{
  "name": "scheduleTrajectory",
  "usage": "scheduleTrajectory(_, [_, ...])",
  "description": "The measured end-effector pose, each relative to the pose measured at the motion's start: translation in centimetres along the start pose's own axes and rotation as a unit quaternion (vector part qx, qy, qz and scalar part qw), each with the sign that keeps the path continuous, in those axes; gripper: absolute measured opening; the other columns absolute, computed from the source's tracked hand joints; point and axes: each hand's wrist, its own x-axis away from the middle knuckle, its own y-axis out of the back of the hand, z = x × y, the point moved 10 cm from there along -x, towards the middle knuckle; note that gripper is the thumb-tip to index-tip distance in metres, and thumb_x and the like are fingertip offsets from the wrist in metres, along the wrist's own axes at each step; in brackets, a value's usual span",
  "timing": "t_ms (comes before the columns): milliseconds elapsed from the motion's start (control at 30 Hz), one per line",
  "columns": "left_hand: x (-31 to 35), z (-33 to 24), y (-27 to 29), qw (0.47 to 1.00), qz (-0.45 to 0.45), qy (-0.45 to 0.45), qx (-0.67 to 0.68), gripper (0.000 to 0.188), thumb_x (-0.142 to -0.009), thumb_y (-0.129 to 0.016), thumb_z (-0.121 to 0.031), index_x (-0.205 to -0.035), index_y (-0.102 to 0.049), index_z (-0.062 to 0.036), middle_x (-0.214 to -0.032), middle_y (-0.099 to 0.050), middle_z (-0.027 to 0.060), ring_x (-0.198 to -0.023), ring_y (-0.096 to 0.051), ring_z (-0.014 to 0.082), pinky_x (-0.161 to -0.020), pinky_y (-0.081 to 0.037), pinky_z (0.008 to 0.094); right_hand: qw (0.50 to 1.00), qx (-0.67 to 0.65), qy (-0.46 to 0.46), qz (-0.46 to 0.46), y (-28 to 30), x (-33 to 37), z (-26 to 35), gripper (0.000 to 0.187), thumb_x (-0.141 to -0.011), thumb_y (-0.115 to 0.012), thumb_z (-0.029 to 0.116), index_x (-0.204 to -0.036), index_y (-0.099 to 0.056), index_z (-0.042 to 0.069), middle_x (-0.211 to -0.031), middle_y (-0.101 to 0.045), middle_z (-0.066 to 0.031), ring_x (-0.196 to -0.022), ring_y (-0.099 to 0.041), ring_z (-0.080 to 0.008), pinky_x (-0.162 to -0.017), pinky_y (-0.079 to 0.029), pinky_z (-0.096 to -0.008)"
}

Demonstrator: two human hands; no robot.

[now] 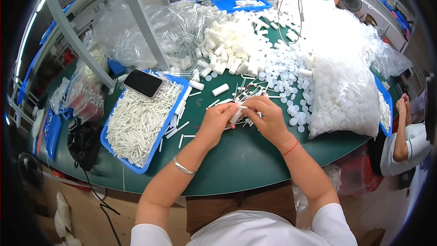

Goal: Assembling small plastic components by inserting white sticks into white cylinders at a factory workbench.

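Note:
Over the green table, my left hand (219, 122) is closed on a short white cylinder (236, 117), held tilted between thumb and fingers. My right hand (267, 115) meets it from the other side, its thumb and forefinger pinched on a small white piece (243, 107) at the cylinder's upper end. Fingers partly cover both parts. Just beyond and under my hands lies a loose heap of thin white sticks (249, 91), some with dark red parts. A lone white cylinder (220, 89) rests near my left fingers.
A blue tray (141, 169) full of white sticks stands left, a phone (143, 83) lying on it. Beyond are piled white cylinders (230, 41) and clear tubes (177, 41). Translucent caps (291, 82) and a filled plastic bag (343, 95) lie right. Co-workers sit opposite and at right.

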Motion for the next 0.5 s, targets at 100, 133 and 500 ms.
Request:
scheduleTrajectory(100, [0.1, -0.7, 0.7, 0.999, -0.013, -0.004, -0.052, 0.027, -0.092, -0.062, -0.019, -0.109, -0.067, 0.001, -0.089, -0.067, 0.0025, -0.069, -0.057, 0.0047, -0.06, -0.045, 0.0186, 0.999, 0.02, 0.031, 0.015, 0.1, 0.1, -0.5, 0.012, -0.082, -0.067, 0.004, -0.094, -0.067, 0.003, -0.088, -0.064, -0.0085, -0.075, -0.063, -0.0246, -0.064, -0.051, -0.0313])
scheduleTrajectory(133, [0.2, -1.7, 1.0, 0.994, -0.029, -0.035, -0.104, 0.026, -0.091, -0.063, -0.017, -0.109, -0.067, 0.0015, -0.087, -0.067, 0.0021, -0.069, -0.057, 0.0038, -0.06, -0.045, 0.0186, 0.999, 0.023, 0.029, 0.014, 0.3, 0.2, -0.8, 0.012, -0.082, -0.067, 0.004, -0.094, -0.067, 0.003, -0.088, -0.064, -0.0085, -0.075, -0.063, -0.0246, -0.064, -0.051, -0.0313])
scheduleTrajectory(500, [-0.9, -2.3, 0.7, 0.975, 0.005, -0.017, -0.221, 0.048, -0.081, -0.072, -0.02, -0.12, -0.056, 0.004, -0.08, -0.069, 0.0054, -0.065, -0.059, 0.0069, -0.056, -0.045, 0.0206, 0.982, 0.136, 0.057, 0.12, -2.4, 0.6, 0.9, 0.041, -0.078, -0.062, 0.0, -0.118, -0.057, 0.001, -0.094, -0.063, -0.0124, -0.087, -0.059, -0.0306, -0.08, -0.048, -0.0381])
